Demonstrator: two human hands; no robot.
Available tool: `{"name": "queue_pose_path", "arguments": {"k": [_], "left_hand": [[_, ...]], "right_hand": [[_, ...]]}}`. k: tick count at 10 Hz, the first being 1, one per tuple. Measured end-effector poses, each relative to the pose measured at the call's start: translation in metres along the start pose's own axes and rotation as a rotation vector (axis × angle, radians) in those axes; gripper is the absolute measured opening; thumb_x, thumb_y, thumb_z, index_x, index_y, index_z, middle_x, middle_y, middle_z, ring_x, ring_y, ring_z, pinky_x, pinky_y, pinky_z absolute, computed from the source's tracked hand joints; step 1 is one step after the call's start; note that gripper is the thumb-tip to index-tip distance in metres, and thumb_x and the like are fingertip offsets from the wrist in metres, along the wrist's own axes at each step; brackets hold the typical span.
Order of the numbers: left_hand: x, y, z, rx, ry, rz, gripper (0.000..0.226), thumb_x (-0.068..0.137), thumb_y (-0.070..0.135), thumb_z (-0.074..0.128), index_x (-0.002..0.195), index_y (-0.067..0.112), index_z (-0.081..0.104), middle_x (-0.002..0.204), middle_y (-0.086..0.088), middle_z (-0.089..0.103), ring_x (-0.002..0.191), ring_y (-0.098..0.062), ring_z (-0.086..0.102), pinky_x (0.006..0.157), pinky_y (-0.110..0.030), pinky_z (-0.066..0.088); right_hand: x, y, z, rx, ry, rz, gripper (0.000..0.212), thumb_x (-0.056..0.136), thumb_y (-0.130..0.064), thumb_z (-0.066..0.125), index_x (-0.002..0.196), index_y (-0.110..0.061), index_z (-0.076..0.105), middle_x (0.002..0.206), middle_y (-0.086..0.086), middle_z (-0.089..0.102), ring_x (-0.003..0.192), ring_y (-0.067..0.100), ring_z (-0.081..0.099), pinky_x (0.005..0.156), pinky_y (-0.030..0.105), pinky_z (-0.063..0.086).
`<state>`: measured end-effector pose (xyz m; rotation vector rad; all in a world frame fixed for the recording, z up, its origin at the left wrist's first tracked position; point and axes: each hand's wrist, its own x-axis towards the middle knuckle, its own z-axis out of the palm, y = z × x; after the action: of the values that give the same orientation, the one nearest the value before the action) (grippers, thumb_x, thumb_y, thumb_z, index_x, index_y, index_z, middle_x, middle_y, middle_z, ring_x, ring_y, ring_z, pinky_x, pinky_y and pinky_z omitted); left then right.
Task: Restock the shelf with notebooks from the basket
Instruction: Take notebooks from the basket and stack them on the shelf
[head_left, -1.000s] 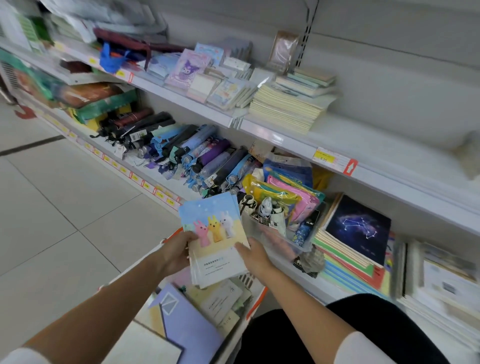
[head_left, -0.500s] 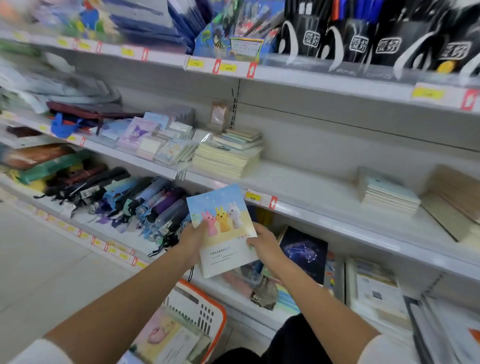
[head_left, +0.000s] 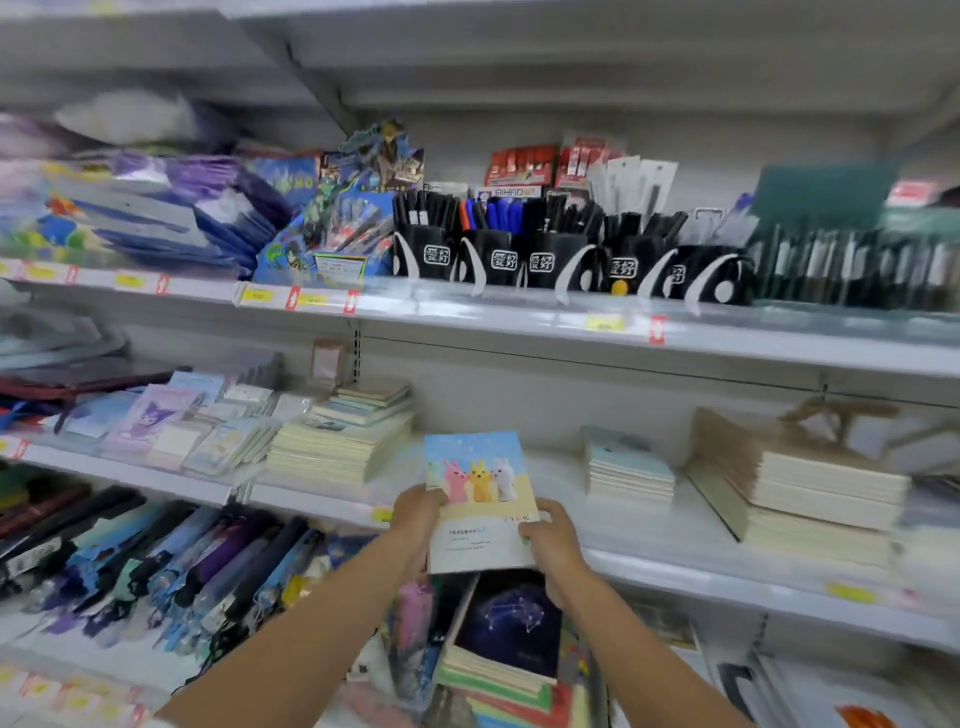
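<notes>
Your left hand (head_left: 415, 515) and right hand (head_left: 554, 540) grip the notebooks (head_left: 475, 499) by their near corners, cover up, over the shelf's (head_left: 675, 566) front edge. That probably lets them slide squarely into the gap beyond, between the cream stack (head_left: 337, 449) and the small stack (head_left: 628, 470).

Both bare forearms are reaching forward, converging in front. The left hand (head_left: 415, 517) is gripping the left edge of the notebooks (head_left: 475, 501); the right hand (head_left: 555, 540) is gripping their lower right corner, fingers curled.
</notes>
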<state>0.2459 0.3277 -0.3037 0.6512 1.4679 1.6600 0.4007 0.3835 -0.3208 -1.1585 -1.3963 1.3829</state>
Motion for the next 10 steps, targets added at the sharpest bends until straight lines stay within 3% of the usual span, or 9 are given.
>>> {"name": "queue_pose_path", "arguments": {"k": [2,3,4,5,6,7,9,10], "left_hand": [[0.005,0.022,0.069,0.097,-0.091,0.007,0.038,0.085,-0.012,0.04,0.115,-0.003,0.062,0.102,-0.018,0.065,0.079,-0.029,0.063,0.059,-0.029,0.055],[-0.004,0.032,0.092,0.152,-0.098,-0.005,0.037,0.085,-0.012,0.044,0.117,-0.005,0.061,0.104,-0.015,0.063,0.076,-0.024,0.064,0.055,-0.024,0.056],[0.001,0.037,0.112,0.25,-0.141,-0.014,0.043,0.077,-0.009,0.051,0.118,0.002,0.062,0.119,-0.016,0.064,0.101,-0.031,0.065,0.084,-0.039,0.056],[0.009,0.043,0.116,0.342,-0.158,0.02,0.041,0.084,-0.004,0.052,0.123,0.007,0.059,0.13,-0.016,0.059,0.115,-0.032,0.06,0.094,-0.043,0.05],[0.015,0.043,0.132,0.398,-0.198,-0.01,0.042,0.089,-0.004,0.048,0.128,0.008,0.056,0.131,-0.014,0.059,0.115,-0.029,0.059,0.091,-0.036,0.05],[0.046,0.036,0.151,0.386,-0.25,-0.022,0.042,0.088,-0.005,0.051,0.128,0.007,0.058,0.127,-0.013,0.062,0.106,-0.025,0.062,0.076,-0.027,0.053],[0.084,0.025,0.208,0.33,-0.303,0.047,0.036,0.088,-0.01,0.054,0.121,0.003,0.06,0.113,-0.01,0.064,0.098,-0.021,0.061,0.067,-0.019,0.055],[0.105,0.02,0.235,0.341,-0.288,0.103,0.035,0.087,-0.008,0.06,0.121,-0.003,0.059,0.122,-0.016,0.063,0.099,-0.024,0.062,0.08,-0.028,0.055]], "right_hand": [[0.024,-0.03,-0.055,0.027,0.131,-0.039,0.038,0.086,0.01,0.043,0.118,-0.011,0.049,0.109,0.016,0.059,0.077,0.019,0.054,0.055,0.022,0.043],[0.051,-0.036,-0.081,-0.007,0.183,-0.057,0.041,0.082,0.011,0.048,0.119,-0.003,0.058,0.108,0.019,0.064,0.08,0.027,0.06,0.065,0.028,0.05],[0.076,-0.034,-0.103,-0.04,0.172,-0.045,0.027,0.082,0.009,0.05,0.095,-0.01,0.065,0.105,0.017,0.063,0.09,0.033,0.06,0.083,0.048,0.051],[0.099,-0.023,-0.12,0.055,0.128,0.009,0.025,0.08,0.003,0.055,0.101,-0.006,0.062,0.11,0.018,0.061,0.088,0.036,0.057,0.08,0.048,0.05],[0.098,-0.019,-0.121,0.153,0.142,0.011,0.027,0.079,0.008,0.054,0.099,-0.008,0.064,0.113,0.02,0.062,0.083,0.033,0.058,0.076,0.043,0.049],[0.1,-0.019,-0.134,0.208,0.277,-0.069,0.033,0.08,0.012,0.056,0.107,-0.003,0.067,0.104,0.015,0.064,0.088,0.032,0.058,0.083,0.04,0.046],[0.14,-0.023,-0.171,0.14,0.355,-0.143,0.025,0.083,0.009,0.054,0.094,-0.008,0.068,0.087,0.013,0.065,0.075,0.027,0.058,0.061,0.03,0.043],[0.166,-0.027,-0.19,0.099,0.404,-0.148,0.019,0.083,0.009,0.055,0.093,0.003,0.069,0.082,0.014,0.065,0.073,0.027,0.059,0.064,0.032,0.046]]}}
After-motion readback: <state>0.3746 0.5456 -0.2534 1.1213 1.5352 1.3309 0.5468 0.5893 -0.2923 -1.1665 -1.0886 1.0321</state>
